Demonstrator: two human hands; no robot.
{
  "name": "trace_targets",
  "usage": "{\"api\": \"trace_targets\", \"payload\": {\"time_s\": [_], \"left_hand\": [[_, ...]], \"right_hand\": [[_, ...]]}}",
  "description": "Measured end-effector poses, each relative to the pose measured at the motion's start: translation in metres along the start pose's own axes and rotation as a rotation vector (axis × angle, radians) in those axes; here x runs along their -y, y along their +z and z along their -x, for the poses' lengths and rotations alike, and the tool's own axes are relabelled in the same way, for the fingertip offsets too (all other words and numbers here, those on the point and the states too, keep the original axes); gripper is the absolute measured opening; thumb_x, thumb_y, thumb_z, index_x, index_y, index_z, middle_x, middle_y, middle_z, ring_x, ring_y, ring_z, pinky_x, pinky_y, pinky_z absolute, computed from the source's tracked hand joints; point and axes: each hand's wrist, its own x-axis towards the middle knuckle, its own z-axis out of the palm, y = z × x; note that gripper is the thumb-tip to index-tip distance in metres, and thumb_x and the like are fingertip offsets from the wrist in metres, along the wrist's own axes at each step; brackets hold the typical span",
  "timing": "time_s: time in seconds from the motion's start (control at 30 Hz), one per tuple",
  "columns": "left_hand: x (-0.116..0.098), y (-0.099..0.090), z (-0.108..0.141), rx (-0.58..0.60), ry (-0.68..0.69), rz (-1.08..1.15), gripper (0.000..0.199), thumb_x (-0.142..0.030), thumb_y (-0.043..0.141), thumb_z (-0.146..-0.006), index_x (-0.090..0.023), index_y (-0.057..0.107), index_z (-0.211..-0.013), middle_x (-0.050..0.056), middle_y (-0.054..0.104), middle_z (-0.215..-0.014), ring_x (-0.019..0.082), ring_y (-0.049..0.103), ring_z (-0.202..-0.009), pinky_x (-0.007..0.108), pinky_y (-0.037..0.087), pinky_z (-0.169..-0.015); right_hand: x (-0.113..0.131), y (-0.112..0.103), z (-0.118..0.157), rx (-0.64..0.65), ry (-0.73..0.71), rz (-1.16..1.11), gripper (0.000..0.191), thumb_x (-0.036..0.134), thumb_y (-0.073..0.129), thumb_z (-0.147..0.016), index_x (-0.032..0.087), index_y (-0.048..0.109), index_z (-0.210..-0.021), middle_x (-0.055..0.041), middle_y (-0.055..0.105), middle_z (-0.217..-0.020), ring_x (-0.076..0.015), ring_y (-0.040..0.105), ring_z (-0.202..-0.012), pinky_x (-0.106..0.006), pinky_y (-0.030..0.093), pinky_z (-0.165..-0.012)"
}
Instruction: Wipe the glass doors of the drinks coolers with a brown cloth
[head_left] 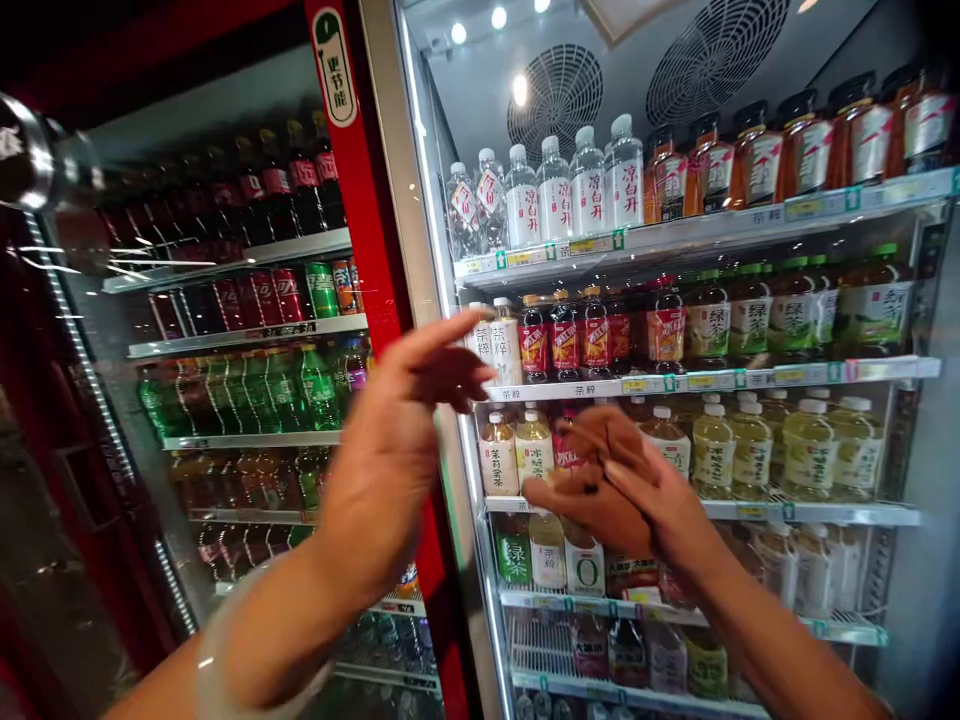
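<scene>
Both of my hands are raised in front of a lit drinks cooler. My left hand [397, 430] is blurred, its fingers loosely bent and apart, with nothing held. Its fingertips overlap the white-labelled bottles [505, 345] at the left end of the second shelf, but I cannot see contact. My right hand [619, 490] is lower and to the right, fingers curved and apart, holding nothing visible. It covers part of the third and fourth shelves. Near it are pale yellow bottles [712, 450] and a bottle with a green label [514, 553].
Clear water bottles [556, 190] and amber bottles [811, 145] line the top shelf [675, 235]. Red-labelled bottles [592, 330] and green-tea bottles [709, 315] stand below. A red-framed cooler [375, 200] on the left holds cola bottles [274, 180], cans [286, 295] and green bottles [315, 385].
</scene>
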Motion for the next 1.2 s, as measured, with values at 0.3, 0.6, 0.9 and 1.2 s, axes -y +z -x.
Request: {"api": "trace_targets", "payload": {"time_s": [0.3, 0.6, 0.9, 1.2], "left_hand": [[0.179, 0.060, 0.009, 0.197, 0.232, -0.719, 0.107, -0.059, 0.058, -0.095, -0.018, -0.012, -0.165, 0.024, 0.016, -0.171, 0.036, 0.010, -0.161, 0.060, 0.026, -0.128], [0.238, 0.076, 0.037, 0.010, 0.144, -0.849, 0.109, -0.047, 0.077, -0.085, -0.008, 0.012, -0.163, 0.027, 0.033, -0.163, 0.041, 0.028, -0.156, 0.059, 0.039, -0.121], [0.200, 0.062, 0.010, 0.210, -0.078, -0.341, 0.011, -0.020, 0.070, -0.084, -0.020, 0.063, -0.091, 0.009, 0.071, -0.109, 0.031, 0.065, -0.110, 0.052, 0.054, -0.097], [0.153, 0.053, -0.020, -0.067, -0.552, 0.856, 0.034, -0.031, 0.080, -0.080, -0.022, 0.058, -0.104, 0.001, 0.073, -0.105, 0.016, 0.070, -0.097, 0.028, 0.055, -0.088]], "right_hand": [[-0.046, 0.065, -0.165, -0.297, -0.735, 0.824, 0.058, 0.023, 0.052, -0.097, 0.026, 0.042, -0.154, -0.0115, 0.045, -0.159, -0.0269, 0.028, -0.158, -0.058, 0.034, -0.127], [-0.063, 0.070, -0.170, -0.162, -0.705, 1.132, 0.060, 0.024, 0.052, -0.101, 0.019, 0.035, -0.159, -0.0102, 0.045, -0.161, -0.0236, 0.032, -0.156, -0.055, 0.034, -0.129], [-0.037, 0.067, -0.186, -0.121, -0.656, 0.990, 0.032, 0.022, 0.047, -0.104, 0.022, 0.071, -0.124, -0.0062, 0.067, -0.140, -0.0212, 0.052, -0.143, -0.049, 0.044, -0.124], [0.032, 0.046, -0.122, 0.007, -0.239, 0.548, 0.082, 0.071, 0.052, -0.094, 0.035, 0.027, -0.162, -0.0111, 0.056, -0.151, -0.0311, 0.062, -0.132, -0.051, 0.060, -0.103]]}}
